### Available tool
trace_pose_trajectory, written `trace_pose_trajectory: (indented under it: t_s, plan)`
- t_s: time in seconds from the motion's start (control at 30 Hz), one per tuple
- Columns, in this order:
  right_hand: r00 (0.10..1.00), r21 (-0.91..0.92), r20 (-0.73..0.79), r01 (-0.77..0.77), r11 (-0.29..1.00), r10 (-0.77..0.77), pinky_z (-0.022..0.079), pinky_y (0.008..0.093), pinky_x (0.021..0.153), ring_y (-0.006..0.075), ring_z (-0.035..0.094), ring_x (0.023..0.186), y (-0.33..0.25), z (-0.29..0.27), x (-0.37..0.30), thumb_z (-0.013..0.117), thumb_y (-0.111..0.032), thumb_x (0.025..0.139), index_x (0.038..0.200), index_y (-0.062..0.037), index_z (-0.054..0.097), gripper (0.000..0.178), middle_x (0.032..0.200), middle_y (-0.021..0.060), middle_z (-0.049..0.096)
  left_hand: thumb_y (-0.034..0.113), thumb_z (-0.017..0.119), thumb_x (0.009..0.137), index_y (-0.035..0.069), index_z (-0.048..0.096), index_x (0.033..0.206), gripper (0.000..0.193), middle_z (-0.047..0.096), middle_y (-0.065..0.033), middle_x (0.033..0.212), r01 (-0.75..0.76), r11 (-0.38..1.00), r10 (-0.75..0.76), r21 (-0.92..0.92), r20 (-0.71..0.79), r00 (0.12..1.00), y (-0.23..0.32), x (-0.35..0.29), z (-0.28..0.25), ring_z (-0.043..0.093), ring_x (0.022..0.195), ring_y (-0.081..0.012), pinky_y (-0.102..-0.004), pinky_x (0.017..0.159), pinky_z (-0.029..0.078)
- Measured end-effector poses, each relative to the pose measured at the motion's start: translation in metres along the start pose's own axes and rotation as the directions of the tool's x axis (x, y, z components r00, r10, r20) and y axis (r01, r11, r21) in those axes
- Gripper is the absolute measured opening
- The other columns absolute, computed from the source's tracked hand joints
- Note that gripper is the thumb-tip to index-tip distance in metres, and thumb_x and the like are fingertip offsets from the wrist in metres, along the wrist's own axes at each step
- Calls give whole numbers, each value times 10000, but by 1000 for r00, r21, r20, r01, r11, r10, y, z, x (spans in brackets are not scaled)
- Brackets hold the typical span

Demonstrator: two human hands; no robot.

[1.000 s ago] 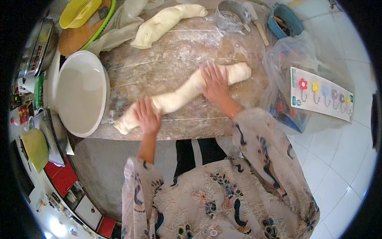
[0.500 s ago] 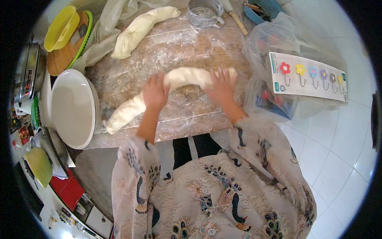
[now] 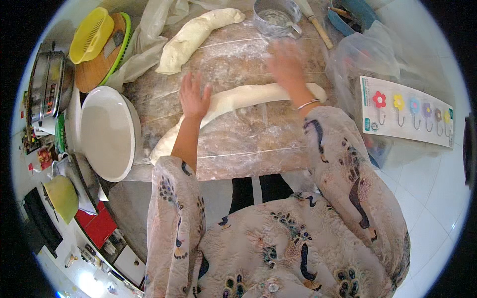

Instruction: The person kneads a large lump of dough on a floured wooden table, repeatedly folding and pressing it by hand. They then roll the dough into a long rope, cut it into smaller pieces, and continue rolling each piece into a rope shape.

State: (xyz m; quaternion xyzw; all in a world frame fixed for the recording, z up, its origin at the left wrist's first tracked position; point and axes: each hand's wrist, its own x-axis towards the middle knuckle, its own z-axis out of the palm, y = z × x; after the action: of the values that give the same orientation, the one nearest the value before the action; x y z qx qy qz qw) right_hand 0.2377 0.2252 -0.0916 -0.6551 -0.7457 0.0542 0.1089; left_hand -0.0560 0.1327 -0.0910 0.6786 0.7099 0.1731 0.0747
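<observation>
A long rope of pale dough (image 3: 248, 96) curves across the floured wooden board (image 3: 248, 136). My left hand (image 3: 194, 97) is open at the left part of the rope, its fingers stretched forward past the dough. Beyond the rope's right part, my right hand (image 3: 287, 65) is over the floured surface, its open fingers pointing away and blurred by motion. Its wrist, with a bracelet (image 3: 308, 104), crosses above the dough. Neither hand grips anything. A second, thicker dough roll (image 3: 191, 40) lies at the far left of the board.
A metal cup (image 3: 273, 22) and a wooden-handled tool (image 3: 320, 31) are at the far edge. To the left stand a white basin (image 3: 107, 134) and a yellow basket (image 3: 92, 36). On the right are plastic bags (image 3: 360, 54), a card of flower hooks (image 3: 405, 111) and a blue container (image 3: 350, 17).
My right hand has left the dough's right end and moved away to the floured area beyond. My left hand has slid slightly forward. The whole view has shifted, so things appear further right.
</observation>
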Motion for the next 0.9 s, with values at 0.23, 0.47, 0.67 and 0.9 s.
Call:
trace_pose_trajectory:
  t_s: [0.23, 0.47, 0.67, 0.9]
  plan:
    - [927, 117, 327, 154, 981, -185, 71, 627, 1142, 375, 241, 1427, -97, -13, -90, 529, -449, 898, 1423, -186, 446, 593, 1551, 122, 291, 476, 474, 916, 129, 490, 1359, 563, 452, -157, 1420, 217, 893, -283, 395, 118, 952, 8, -52, -16, 372, 1334, -372, -564, 1088, 260]
    - [863, 163, 357, 318, 934, -356, 130, 594, 1150, 361, 297, 1400, -14, -41, -231, 589, -404, 832, 1433, -188, 433, 658, 1526, 108, 339, 458, 594, 844, 105, 242, 1519, 840, 229, -178, 1563, -161, 974, 74, 159, 447, 891, -29, -246, -55, 185, 1449, -371, -553, 1165, 119]
    - [957, -173, 188, 253, 952, -220, 128, 590, 1151, 323, 316, 1395, -7, -16, -92, 580, -422, 840, 1465, -180, 383, 699, 1492, 107, 389, 448, 610, 865, 73, 339, 1466, 758, 396, -174, 1467, -36, 973, -47, 228, 348, 936, -25, -99, -43, 326, 1392, -331, -507, 1157, 190]
    - [956, -262, 252, 216, 941, -149, 202, 523, 1139, 321, 339, 1378, -92, -11, 17, 514, -417, 926, 1403, -150, 473, 548, 1442, 125, 459, 392, 536, 914, 75, 429, 1399, 590, 423, -250, 1408, 294, 955, -296, 28, 71, 953, -83, -21, -53, 389, 1319, -386, -475, 1084, 320]
